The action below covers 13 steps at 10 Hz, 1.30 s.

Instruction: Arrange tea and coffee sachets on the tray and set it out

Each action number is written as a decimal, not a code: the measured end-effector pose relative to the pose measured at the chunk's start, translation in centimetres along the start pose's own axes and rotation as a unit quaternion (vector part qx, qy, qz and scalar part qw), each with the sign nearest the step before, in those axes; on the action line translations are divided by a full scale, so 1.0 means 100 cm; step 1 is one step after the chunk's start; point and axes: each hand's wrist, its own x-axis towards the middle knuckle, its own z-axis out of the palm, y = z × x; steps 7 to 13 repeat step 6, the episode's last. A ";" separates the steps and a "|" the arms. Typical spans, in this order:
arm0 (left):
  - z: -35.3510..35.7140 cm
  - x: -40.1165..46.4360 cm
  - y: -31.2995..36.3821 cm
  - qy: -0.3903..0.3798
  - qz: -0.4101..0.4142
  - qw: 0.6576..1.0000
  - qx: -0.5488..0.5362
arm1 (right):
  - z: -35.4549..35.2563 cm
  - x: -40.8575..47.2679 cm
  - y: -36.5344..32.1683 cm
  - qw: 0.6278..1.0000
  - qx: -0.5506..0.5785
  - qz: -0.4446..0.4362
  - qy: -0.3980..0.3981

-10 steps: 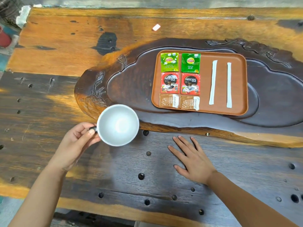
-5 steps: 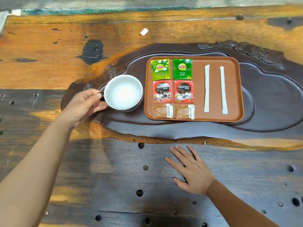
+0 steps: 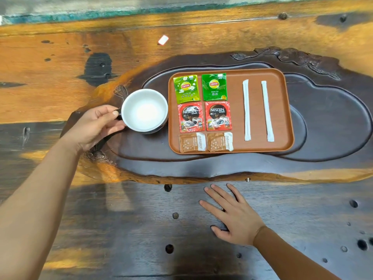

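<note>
The left hand [image 3: 94, 126] grips the handle of a white cup [image 3: 144, 110] just left of the brown tray [image 3: 286, 110]. The right hand [image 3: 235, 216] lies flat, fingers spread, on the wooden surface [image 3: 60, 63]. Lipton tea sachets [image 3: 186, 88] and Nescafé sachets [image 3: 190, 117] sit on the tray.

Tray [image 3: 282, 110] right of centre, on carved slab [image 3: 333, 122] on surface [image 3: 60, 67]. In tray, left: tea sachets [image 3: 186, 88] top, coffee sachets [image 3: 190, 117] middle, sugar packets [image 3: 191, 142] bottom; two sticks [image 3: 247, 110] right. Cup [image 3: 144, 110] just left of tray, left hand [image 3: 94, 126] at its left side. Right hand [image 3: 232, 215] flat on surface, lower centre.
</note>
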 end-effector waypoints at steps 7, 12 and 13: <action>-0.003 -0.011 -0.008 0.071 -0.014 0.997 -0.037 | -0.006 0.001 -0.002 0.999 -0.024 -0.012 0.034; -0.003 -0.011 -0.008 0.071 -0.014 0.997 -0.037 | -0.006 0.001 -0.002 0.999 -0.024 -0.012 0.034; -0.003 -0.011 -0.008 0.071 -0.014 0.997 -0.037 | -0.006 0.001 -0.002 0.999 -0.024 -0.012 0.034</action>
